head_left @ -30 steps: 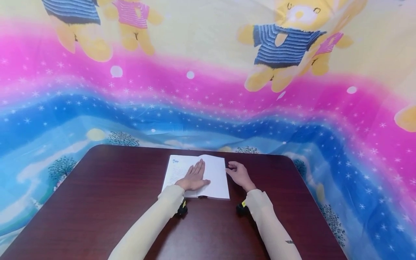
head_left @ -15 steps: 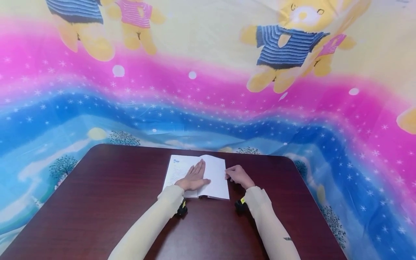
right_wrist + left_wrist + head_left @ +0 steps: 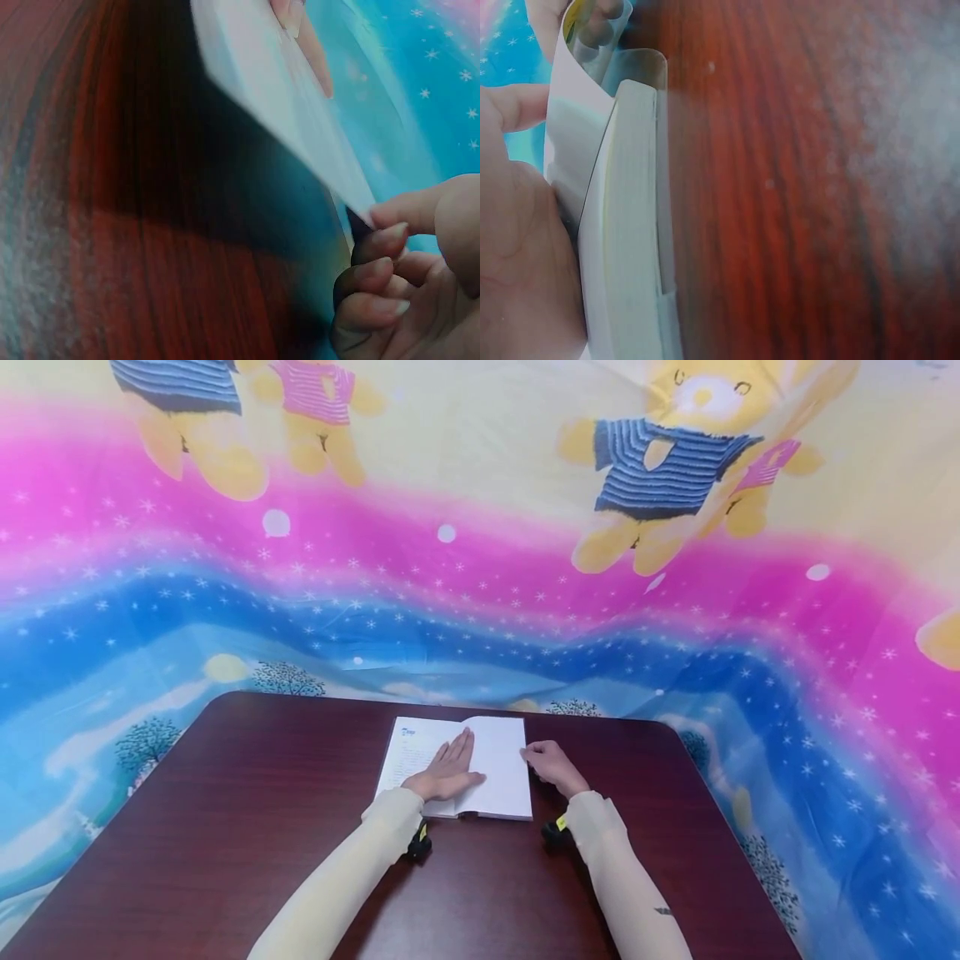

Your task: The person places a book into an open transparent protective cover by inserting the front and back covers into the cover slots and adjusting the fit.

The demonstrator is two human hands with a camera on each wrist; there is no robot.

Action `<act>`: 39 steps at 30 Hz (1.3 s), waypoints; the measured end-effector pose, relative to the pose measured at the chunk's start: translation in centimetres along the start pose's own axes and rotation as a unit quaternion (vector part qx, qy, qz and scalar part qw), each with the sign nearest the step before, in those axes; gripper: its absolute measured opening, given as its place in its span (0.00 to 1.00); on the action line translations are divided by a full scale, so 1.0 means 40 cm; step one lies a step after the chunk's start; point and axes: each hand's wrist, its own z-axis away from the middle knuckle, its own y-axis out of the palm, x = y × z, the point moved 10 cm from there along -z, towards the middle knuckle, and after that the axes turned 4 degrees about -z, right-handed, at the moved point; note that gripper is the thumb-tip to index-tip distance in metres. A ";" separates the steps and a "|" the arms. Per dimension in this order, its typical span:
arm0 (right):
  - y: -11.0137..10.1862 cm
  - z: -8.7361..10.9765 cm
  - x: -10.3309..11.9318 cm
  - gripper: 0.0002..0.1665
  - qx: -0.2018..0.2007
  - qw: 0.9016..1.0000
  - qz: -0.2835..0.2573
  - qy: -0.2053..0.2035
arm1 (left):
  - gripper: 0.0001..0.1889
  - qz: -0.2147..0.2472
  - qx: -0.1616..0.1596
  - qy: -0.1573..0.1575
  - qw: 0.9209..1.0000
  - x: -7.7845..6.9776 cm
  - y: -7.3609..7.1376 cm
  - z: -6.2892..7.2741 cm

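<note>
An open book (image 3: 504, 777) lies near the far edge of the table, its left page printed and the right one blank. My left hand (image 3: 447, 772) rests flat across the middle of the book, fingers straight and pointing away, thumb toward the right page. At the book's right edge, my right hand (image 3: 553, 764) pinches the edge between thumb and fingers. The right wrist view shows the white page (image 3: 289, 97) slanting above the table up to that pinch. Seen from the left wrist, the page block (image 3: 626, 225) stands beside a curled clear plastic cover (image 3: 600, 45).
A dark red-brown table (image 3: 225, 827) extends around the book on all sides. Behind it hangs a cloth (image 3: 480, 577) printed with bears, snowflakes and trees. Each wrist carries a small black camera, such as the right camera (image 3: 555, 835).
My right hand has gone from loosely spread fingers beside the book to pinching its right edge, which has shifted slightly rightward. The left hand has stayed flat on the pages.
</note>
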 end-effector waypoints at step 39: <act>0.091 0.007 0.183 0.31 -0.023 0.958 -0.237 -0.161 | 0.29 0.162 -0.175 0.063 0.969 -0.110 -0.226 0.102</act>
